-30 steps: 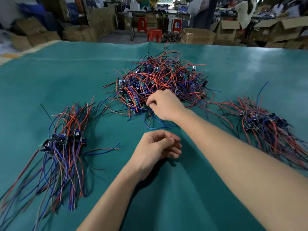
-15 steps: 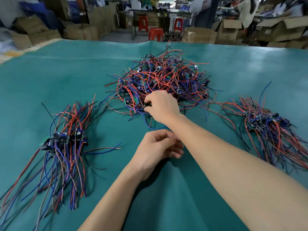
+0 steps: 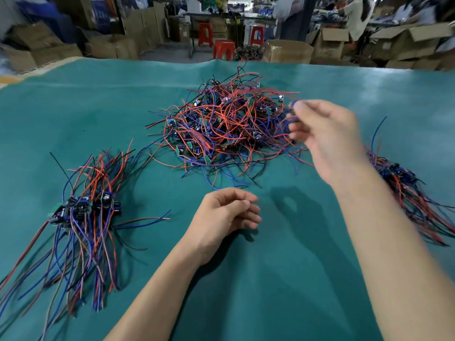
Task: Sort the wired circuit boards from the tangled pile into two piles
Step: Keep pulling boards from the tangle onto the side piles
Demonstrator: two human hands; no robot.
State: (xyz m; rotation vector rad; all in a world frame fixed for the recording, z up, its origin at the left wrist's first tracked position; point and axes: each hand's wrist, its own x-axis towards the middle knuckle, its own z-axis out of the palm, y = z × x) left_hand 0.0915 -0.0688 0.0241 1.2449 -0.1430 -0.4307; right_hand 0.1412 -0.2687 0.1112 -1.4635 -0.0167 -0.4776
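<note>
A tangled pile (image 3: 226,129) of small circuit boards with red, blue and black wires lies in the middle of the teal table (image 3: 73,114). A sorted pile (image 3: 83,217) lies at the left, its wires trailing toward me. Another sorted pile (image 3: 408,188) lies at the right, partly hidden behind my right forearm. My right hand (image 3: 325,136) is raised and blurred beside the tangled pile's right edge, pinching a wired board (image 3: 293,105) at its fingertips. My left hand (image 3: 226,212) rests on the table below the tangled pile, fingers loosely curled, holding nothing.
Beyond the table's far edge stand cardboard boxes (image 3: 288,50), red stools (image 3: 222,49) and cluttered workbenches. A person (image 3: 357,16) is at the back right. Bare teal cloth lies between my two forearms and toward the near edge.
My right hand left the tangled pile's near edge and lifted up and to the right, taking a wired board with it. My left hand stayed put.
</note>
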